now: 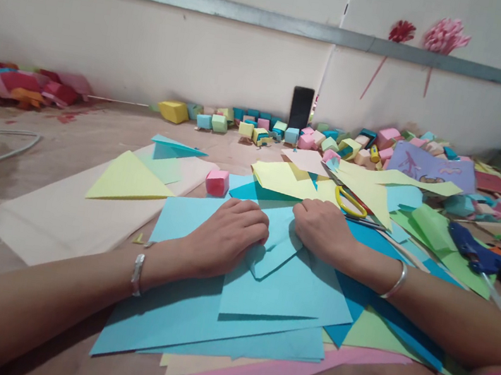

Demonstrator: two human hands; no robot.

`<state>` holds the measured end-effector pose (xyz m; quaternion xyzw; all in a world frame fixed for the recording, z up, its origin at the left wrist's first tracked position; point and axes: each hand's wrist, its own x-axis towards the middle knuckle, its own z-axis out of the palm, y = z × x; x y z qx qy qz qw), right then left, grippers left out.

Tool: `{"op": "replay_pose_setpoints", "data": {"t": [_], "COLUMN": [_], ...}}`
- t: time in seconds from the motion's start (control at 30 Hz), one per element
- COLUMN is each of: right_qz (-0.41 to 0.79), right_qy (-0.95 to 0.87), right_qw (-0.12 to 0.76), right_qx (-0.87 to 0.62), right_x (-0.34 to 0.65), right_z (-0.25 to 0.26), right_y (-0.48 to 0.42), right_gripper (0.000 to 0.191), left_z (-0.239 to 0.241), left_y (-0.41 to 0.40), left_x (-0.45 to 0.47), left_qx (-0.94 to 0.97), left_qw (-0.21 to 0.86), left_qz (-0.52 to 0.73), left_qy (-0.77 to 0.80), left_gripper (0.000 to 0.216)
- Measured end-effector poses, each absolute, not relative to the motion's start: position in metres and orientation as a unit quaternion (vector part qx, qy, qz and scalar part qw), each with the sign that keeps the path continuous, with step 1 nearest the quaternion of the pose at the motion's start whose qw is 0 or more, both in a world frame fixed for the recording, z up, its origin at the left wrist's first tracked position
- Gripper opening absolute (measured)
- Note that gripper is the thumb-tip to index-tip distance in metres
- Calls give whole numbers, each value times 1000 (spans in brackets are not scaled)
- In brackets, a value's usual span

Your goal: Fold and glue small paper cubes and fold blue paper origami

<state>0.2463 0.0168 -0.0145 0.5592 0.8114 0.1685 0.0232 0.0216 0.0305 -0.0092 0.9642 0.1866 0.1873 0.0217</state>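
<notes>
A small folded piece of light blue paper (275,257) lies between my two hands, on top of larger light blue sheets (170,321). My left hand (231,235) has its fingers curled down over the paper's left side. On the opposite side, my right hand (324,230) grips the paper's upper right edge with bent fingers. Both thumbs are mostly hidden. Just beyond my left hand sits a pink paper cube (217,182). Scissors with yellow handles (350,203) rest on paper beyond my right hand.
Several small paper cubes (219,123) line the wall, near an upright phone (301,107). A blue glue gun (484,252) lies at right among green scraps. White sheets (62,223) and a folded yellow paper (129,180) spread at left, and a white cable (1,155) curls beyond.
</notes>
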Motion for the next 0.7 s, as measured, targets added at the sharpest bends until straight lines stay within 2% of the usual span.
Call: {"op": "replay_pose_setpoints", "data": {"t": [0.13, 0.23, 0.37, 0.43, 0.57, 0.7], "right_qz": [171, 170, 170, 180, 160, -29], "right_qy": [798, 796, 791, 799, 855, 894], "right_qw": [34, 40, 45, 30, -53, -80], "right_qx": [577, 580, 587, 572, 490, 440], "right_x": [248, 249, 249, 249, 250, 255], "right_z": [-13, -11, -10, -9, -5, 2], "right_y": [18, 19, 18, 18, 16, 11], "right_gripper": [20, 21, 22, 23, 25, 22], "left_z": [0, 3, 0, -2, -4, -5], "left_y": [31, 32, 28, 24, 20, 21], "left_x": [19, 19, 22, 23, 24, 25], "left_qx": [960, 974, 976, 972, 965, 967], "left_qw": [36, 33, 23, 5, -12, -3], "left_qz": [224, 153, 58, 38, 40, 40], "left_qy": [165, 164, 209, 231, 259, 253], "left_gripper": [21, 28, 53, 58, 40, 21]}}
